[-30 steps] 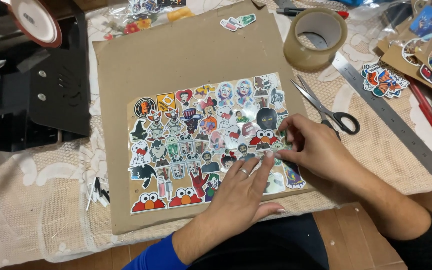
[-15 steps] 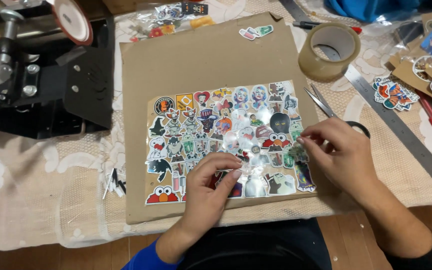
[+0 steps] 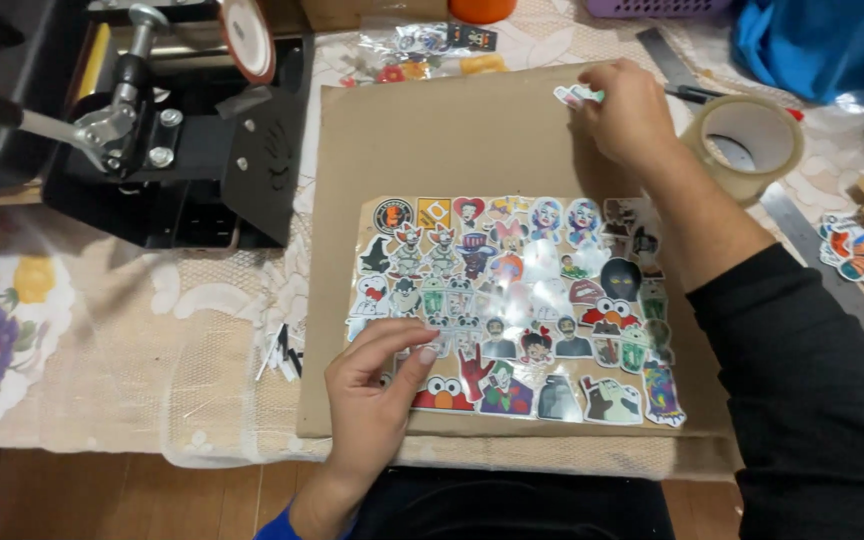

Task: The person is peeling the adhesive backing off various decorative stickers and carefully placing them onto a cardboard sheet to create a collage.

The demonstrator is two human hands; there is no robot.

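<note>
Keep your left hand (image 3: pixel 382 375) pressing flat on the sticker sheet (image 3: pixel 517 310) lying mid-cardboard (image 3: pixel 452 140) while your right hand (image 3: pixel 627 110) pinches what looks like a loose sticker (image 3: pixel 574 96) at the cardboard's top edge, lifting it gently without creasing.

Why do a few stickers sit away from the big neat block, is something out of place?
Mostly tidy. The sticker block lies in rows on the cardboard sheet. A few cut pieces lie loose off its left edge, on the lace cloth. The right hand touches one stray sticker at the top.
</note>
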